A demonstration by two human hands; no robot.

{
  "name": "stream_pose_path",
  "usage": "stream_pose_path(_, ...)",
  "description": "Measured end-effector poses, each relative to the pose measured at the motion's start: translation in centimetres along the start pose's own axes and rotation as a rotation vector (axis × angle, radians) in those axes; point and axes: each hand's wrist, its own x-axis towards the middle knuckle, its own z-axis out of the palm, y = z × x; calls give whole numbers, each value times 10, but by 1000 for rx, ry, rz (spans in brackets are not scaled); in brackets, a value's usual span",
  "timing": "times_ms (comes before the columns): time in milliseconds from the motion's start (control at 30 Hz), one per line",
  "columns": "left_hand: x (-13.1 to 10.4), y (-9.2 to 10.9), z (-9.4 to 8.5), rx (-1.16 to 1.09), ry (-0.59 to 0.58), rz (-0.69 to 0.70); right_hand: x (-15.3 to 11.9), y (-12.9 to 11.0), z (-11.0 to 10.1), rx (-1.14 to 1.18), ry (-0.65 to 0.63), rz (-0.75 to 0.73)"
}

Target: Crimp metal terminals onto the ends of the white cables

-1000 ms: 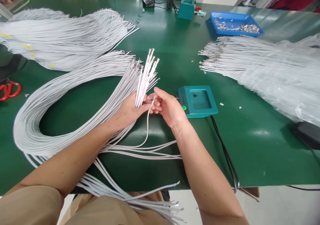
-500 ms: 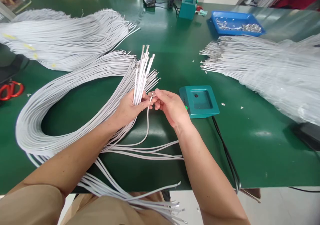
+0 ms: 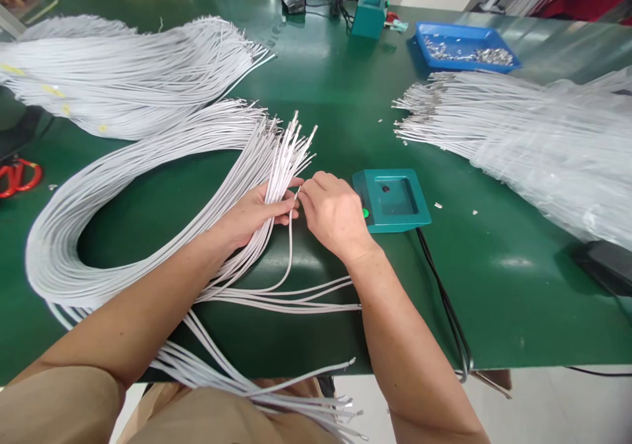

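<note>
My left hand is closed round a bunch of white cables whose metal-tipped ends point up and away. One single cable hangs in a curve from beside its thumb. My right hand is closed, with thumb and fingertips pinched at the tip of that single cable; the tip itself is mostly hidden. A long looped bundle of white cables curves on the green table to the left. Just right of my right hand stands a teal device with a shallow recess and a green light.
Another white cable pile lies at the back left, red-handled scissors at the left edge. Plastic-wrapped cables are at the right, below a blue tray of small metal parts. Cable ends hang over the front edge.
The bunch in my left hand has tilted lower and to the right. My right hand has turned knuckles up, its fingers closing over the single cable's tip.
</note>
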Motion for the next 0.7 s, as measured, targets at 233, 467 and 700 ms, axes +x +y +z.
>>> stream_pose_path(233, 5, -7, 3, 219, 102, 90, -1, 25, -7, -146, -188, 118)
stream_pose_path(467, 11, -15, 4, 359, 151, 121, -1, 25, -7, -141, -249, 79)
stream_pose_path(700, 13, -15, 6, 471, 181, 109, 1, 30, -2, -168, -230, 59)
